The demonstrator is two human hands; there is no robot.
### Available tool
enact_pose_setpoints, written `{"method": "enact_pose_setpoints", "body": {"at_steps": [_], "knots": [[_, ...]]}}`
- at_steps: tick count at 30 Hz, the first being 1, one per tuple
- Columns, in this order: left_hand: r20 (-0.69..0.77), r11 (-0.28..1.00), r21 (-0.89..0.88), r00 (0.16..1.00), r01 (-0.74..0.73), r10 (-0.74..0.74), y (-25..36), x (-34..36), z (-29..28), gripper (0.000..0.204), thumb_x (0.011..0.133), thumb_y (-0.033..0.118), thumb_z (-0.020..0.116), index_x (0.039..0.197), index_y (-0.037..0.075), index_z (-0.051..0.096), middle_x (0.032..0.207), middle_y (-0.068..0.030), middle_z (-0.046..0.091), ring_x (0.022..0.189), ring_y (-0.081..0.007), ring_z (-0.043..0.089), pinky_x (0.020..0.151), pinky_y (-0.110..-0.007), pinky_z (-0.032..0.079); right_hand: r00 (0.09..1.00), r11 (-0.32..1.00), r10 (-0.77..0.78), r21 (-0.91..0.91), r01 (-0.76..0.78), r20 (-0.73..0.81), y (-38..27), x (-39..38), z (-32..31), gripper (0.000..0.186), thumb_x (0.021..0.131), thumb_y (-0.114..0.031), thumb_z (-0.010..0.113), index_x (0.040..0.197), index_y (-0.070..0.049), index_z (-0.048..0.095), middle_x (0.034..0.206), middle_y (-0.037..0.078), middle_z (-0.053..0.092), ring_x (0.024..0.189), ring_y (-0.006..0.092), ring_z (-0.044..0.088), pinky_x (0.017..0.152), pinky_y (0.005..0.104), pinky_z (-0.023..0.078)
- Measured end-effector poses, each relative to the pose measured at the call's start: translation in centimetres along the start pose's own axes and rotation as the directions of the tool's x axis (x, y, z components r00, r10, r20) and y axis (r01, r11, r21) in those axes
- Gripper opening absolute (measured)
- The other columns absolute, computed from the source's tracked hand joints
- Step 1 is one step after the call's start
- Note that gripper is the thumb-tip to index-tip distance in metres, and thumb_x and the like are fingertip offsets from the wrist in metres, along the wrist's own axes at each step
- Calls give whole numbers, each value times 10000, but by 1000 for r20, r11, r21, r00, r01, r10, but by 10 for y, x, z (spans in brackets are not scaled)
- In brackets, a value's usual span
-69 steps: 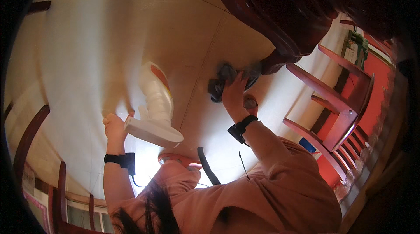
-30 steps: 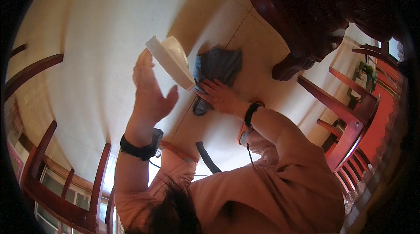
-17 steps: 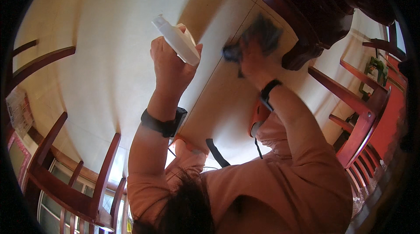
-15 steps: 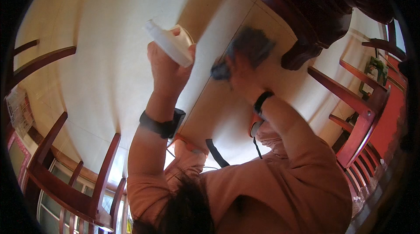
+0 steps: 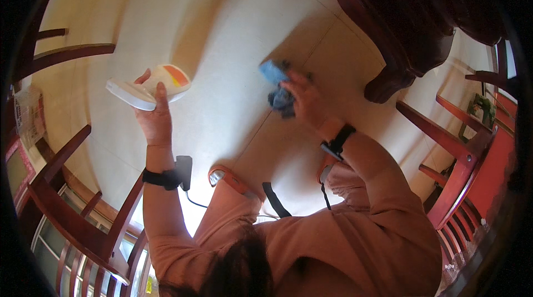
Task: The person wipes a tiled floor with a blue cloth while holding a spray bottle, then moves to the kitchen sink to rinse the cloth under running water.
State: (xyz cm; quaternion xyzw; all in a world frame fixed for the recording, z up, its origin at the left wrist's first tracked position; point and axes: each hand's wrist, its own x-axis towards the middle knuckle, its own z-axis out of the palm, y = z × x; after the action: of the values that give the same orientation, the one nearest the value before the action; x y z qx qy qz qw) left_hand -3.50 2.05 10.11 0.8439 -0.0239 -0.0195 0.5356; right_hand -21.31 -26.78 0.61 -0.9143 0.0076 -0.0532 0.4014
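My left hand (image 5: pixel 154 124) is closed round a white spray bottle (image 5: pixel 176 87) with an orange and yellow label; its long white head points to the left. The bottle is held above the pale tiled floor (image 5: pixel 222 91). In my right hand (image 5: pixel 310 102) is a crumpled blue and dark grey cloth (image 5: pixel 273 71), partly smeared by motion. The fingers press into the cloth, which hangs out on the left side of the hand. Whether the cloth touches the floor I cannot tell. Both wrists wear dark bands.
A dark carved wooden furniture leg (image 5: pixel 391 77) stands on the floor at the far right. Wooden chairs stand at the right (image 5: pixel 455 152) and at the lower left (image 5: pixel 72 227). Another chair's legs (image 5: pixel 72 58) reach in from the left edge. My feet are at the lower middle.
My left hand has moved left and nearer with the spray bottle, turning it so the label shows. The cloth in my right hand has shifted left and bunched differently.
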Motion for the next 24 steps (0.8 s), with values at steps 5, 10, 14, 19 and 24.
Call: {"method": "enact_pose_setpoints", "body": {"at_steps": [5, 10, 14, 19, 24], "knots": [[-49, 999, -7, 998, 39, -40, -21, 14, -30, 439, 872, 162, 572, 1247, 2, 409, 1221, -143, 460, 1122, -238, 465, 977, -336, 403, 976, 967, 21, -254, 36, 216, 1, 44, 15, 494, 800, -50, 496, 1288, -37, 414, 1350, 204, 388, 1248, 383, 364, 1052, 503, 269], [-13, 964, 250, 996, -84, 90, -43, 4, -41, 565, 846, 163, 591, 1313, -2, 319, 1236, -180, 442, 1185, -294, 415, 1022, -373, 352, 891, 903, 38, -398, 164, 453, 23, 61, 26, 547, 834, -127, 512, 1345, -42, 339, 1399, 190, 325, 1285, 386, 312, 1056, 557, 224], [122, 717, 630, 875, 297, -469, -70, -28, -69, 712, 789, 158, 646, 1342, -16, 233, 1271, -235, 428, 1213, -362, 398, 1042, -381, 331, 998, 853, 49, -522, -17, 48, 84, 109, -13, 606, 810, -117, 583, 1351, -25, 328, 1398, 231, 311, 1285, 393, 307, 1091, 470, 209], [193, 685, 654, 805, 321, -561, -128, -21, -78, 634, 729, 190, 712, 1240, -16, 399, 1134, -134, 502, 1084, -267, 461, 996, -353, 346, 938, 673, 304, -659, -337, -169, 138, 178, -48, 619, 853, -181, 554, 1362, 46, 284, 1372, 250, 342, 1250, 396, 352, 1050, 456, 282], [382, 896, 263, 815, 357, -437, -162, 2, -62, 400, 772, 247, 676, 1074, 19, 548, 982, -56, 558, 955, -209, 511, 885, -338, 426, 771, 649, 518, -418, -636, -370, 154, 255, -51, 515, 872, -180, 482, 1324, 29, 351, 1287, 246, 430, 1178, 396, 422, 1005, 443, 349]]}}
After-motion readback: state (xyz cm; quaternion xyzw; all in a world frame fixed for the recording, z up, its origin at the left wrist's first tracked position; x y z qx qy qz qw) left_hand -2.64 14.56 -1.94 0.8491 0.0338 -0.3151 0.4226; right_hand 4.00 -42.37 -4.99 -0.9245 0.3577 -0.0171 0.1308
